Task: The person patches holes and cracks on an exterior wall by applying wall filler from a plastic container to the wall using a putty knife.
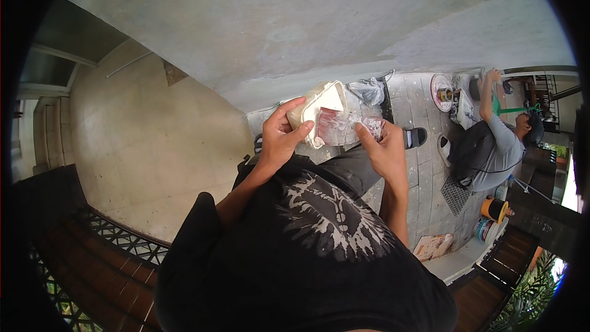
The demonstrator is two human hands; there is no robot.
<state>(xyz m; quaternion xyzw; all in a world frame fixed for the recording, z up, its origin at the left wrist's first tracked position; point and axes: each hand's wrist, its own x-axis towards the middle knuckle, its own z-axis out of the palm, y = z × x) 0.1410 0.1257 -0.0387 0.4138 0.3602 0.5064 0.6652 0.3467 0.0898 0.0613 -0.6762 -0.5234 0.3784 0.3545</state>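
My left hand (284,132) grips the side of a small cream-coloured tub (332,94) with whitish paste in it and smeared along its rim. In my right hand (384,147) is a putty knife, its wide reddish blade (335,128) streaked with white. The blade lies across the tub's near edge, touching or just over the paste; which of the two I cannot tell. My right thumb presses on top of the knife, and the fingers behind it are partly hidden. Both hands are close together in front of my chest.
A grey plastered wall (295,31) rises just ahead. On the paved floor lie a grey plastic bag (369,91) and a round lid-like tray (441,92). A co-worker (495,154) squats at the right, one arm raised. Paint buckets (493,209) and a cardboard piece (432,246) stand nearer.
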